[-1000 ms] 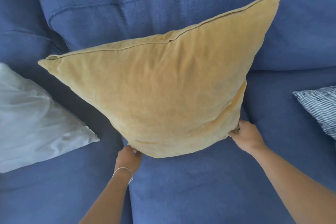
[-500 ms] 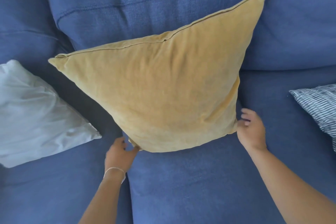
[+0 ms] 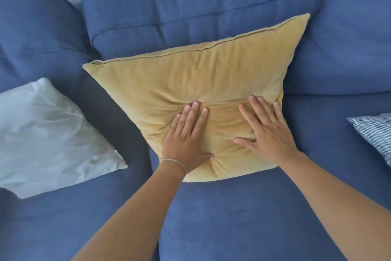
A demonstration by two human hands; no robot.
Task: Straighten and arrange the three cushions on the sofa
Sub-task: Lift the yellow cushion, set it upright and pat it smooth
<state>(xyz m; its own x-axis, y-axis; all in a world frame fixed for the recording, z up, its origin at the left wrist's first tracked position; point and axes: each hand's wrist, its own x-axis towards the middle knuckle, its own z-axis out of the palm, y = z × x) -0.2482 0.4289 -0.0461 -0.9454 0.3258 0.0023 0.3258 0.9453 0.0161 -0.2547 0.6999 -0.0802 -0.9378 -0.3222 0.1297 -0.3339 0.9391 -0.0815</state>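
A mustard yellow cushion (image 3: pixel 190 83) leans tilted against the back of the blue sofa (image 3: pixel 211 6), its right corner raised. My left hand (image 3: pixel 186 138) lies flat on its lower middle, fingers spread, denting the fabric. My right hand (image 3: pixel 266 131) presses flat on its lower right part, fingers apart. Neither hand grips anything. A white cushion (image 3: pixel 48 135) lies flat on the left seat. A blue-and-white striped cushion (image 3: pixel 374 131) shows only partly at the right edge.
The sofa's left armrest (image 3: pixel 36 34) rises at the far left. A seam between seat cushions (image 3: pixel 154 186) runs down below my left wrist. The seat in front of the yellow cushion (image 3: pixel 243 218) is bare blue fabric.
Both hands let go of the yellow cushion's lower corners and moved up onto its front face, pressing it flat. The cushion now rests back against the sofa.
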